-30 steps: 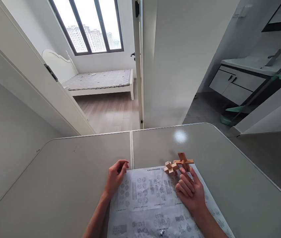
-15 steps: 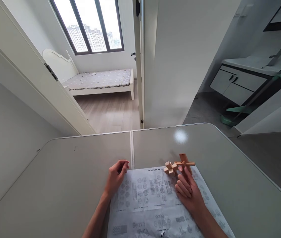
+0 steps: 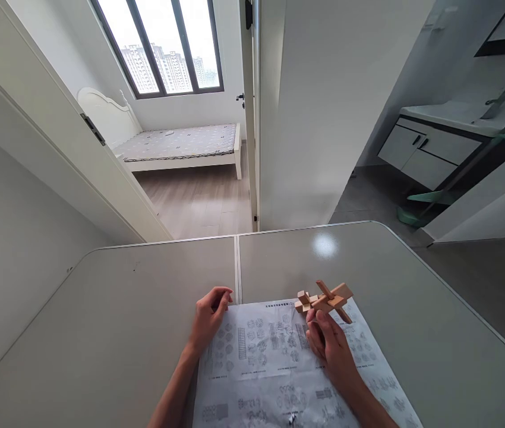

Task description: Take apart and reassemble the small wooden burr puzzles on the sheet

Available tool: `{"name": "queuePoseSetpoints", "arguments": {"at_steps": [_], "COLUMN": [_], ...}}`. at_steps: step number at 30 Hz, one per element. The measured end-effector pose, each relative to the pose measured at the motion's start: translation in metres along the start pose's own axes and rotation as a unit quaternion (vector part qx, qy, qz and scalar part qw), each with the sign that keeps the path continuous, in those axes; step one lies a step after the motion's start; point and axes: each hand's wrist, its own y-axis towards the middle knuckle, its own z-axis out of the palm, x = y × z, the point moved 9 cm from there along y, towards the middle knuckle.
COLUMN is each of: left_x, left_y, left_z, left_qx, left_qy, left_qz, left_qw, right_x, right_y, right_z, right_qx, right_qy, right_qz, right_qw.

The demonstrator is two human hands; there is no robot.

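Observation:
My right hand [image 3: 330,348] grips a brown wooden cross-shaped puzzle [image 3: 333,299] by its near side, tilted and raised a little off the printed paper sheet [image 3: 274,362]. A smaller, paler wooden puzzle [image 3: 305,302] sits on the sheet's far edge, right beside the brown one. My left hand [image 3: 208,318] rests on the sheet's far left corner with its fingers curled, holding nothing.
The grey folding table [image 3: 123,309] has a seam down its middle. Beyond its far edge stand a white wall and an open door leading to a bedroom with a bed [image 3: 181,145]. A vanity cabinet [image 3: 426,151] and a green mop [image 3: 417,205] are at the right.
My right hand slid forward and left, took hold of the brown cross puzzle and tipped it over to a slant. My left hand has stayed put.

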Motion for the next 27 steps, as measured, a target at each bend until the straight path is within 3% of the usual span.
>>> {"name": "queuePoseSetpoints", "arguments": {"at_steps": [5,9,15,23,27], "left_x": [-0.004,-0.019,-0.064,-0.081,-0.080], "left_y": [0.000,-0.005,-0.033,-0.051,-0.054], "left_z": [0.001,0.012,0.064,0.120,0.129], "left_qx": [0.003,0.023,0.180,0.323,0.328], "left_qy": [0.005,0.016,-0.030,-0.219,-0.262], "left_qz": [0.019,0.048,0.100,0.067,0.034], "left_qw": [1.000,0.998,0.978,0.918,0.907], "right_x": [-0.009,-0.005,0.017,0.019,0.013], "right_y": [-0.006,-0.012,-0.023,-0.031,-0.034], "right_z": [0.006,0.018,0.042,0.053,0.057], "right_qx": [0.036,0.090,0.163,0.224,0.263], "right_qy": [-0.145,-0.258,-0.370,-0.386,-0.381], "right_qz": [-0.028,-0.088,-0.196,-0.232,-0.229], "right_qw": [0.988,0.958,0.893,0.864,0.856]}}
